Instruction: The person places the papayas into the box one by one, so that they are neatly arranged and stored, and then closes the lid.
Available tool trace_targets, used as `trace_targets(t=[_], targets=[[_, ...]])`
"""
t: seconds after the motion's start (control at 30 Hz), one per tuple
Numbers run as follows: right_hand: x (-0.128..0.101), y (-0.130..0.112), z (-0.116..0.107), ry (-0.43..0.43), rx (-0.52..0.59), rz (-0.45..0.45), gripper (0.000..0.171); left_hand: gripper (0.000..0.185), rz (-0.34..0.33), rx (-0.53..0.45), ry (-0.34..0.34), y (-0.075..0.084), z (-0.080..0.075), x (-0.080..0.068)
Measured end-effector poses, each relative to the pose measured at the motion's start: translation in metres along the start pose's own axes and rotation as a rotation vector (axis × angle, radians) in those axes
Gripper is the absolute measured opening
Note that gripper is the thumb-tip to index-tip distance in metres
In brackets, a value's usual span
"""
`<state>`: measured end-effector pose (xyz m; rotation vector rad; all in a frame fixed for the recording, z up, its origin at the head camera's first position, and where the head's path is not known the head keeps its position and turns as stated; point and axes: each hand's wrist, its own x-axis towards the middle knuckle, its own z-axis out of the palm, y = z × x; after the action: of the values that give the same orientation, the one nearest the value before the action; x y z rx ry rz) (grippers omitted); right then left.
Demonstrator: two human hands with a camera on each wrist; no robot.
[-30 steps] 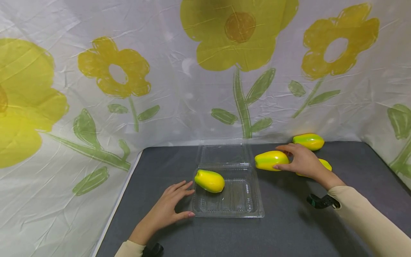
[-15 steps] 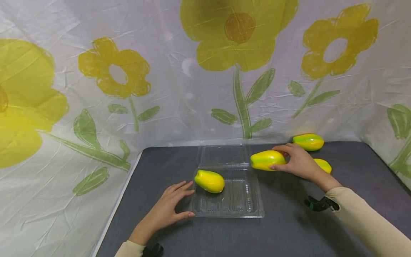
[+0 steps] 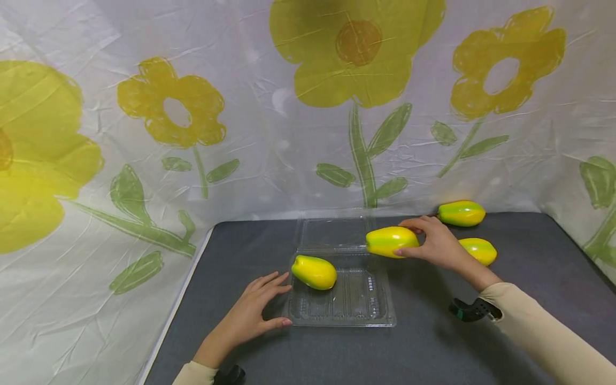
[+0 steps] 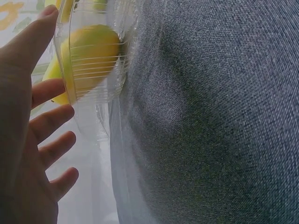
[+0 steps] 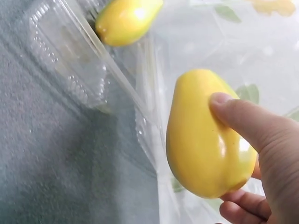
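Note:
My right hand [image 3: 435, 243] grips a yellow-green papaya [image 3: 391, 241] between thumb and fingers, in the air by the right side of a clear plastic clamshell box [image 3: 358, 315]. In the right wrist view the thumb presses the side of that papaya [image 5: 205, 135]. A second papaya [image 3: 315, 271] lies in the left part of the box's base. My left hand [image 3: 247, 307] is spread at the box's left side, fingertips right at the rim. The left wrist view shows its fingers [image 4: 51, 122] straight and apart beside the clear wall [image 4: 96, 70].
Two more papayas lie at the back right, one [image 3: 462, 213] near the flower-printed cloth [image 3: 260, 160] and one [image 3: 478, 251] behind my right wrist. The box's lid [image 3: 337, 233] is folded back on the dark grey table [image 3: 433, 342].
My right hand has carried its papaya leftward toward the box, uncovering more of the papaya behind the wrist. The left hand and the box have stayed put.

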<state>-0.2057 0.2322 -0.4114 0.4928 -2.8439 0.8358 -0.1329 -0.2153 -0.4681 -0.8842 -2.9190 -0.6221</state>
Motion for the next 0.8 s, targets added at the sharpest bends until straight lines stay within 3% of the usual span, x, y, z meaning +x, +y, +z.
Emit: trace_targets(t=[0.8], targets=[[-0.001,-0.024,0.023,-0.051,0.039,-0.015,0.067,0.080,0.003,-0.004,0.009,-0.002,0.002,-0.001]])
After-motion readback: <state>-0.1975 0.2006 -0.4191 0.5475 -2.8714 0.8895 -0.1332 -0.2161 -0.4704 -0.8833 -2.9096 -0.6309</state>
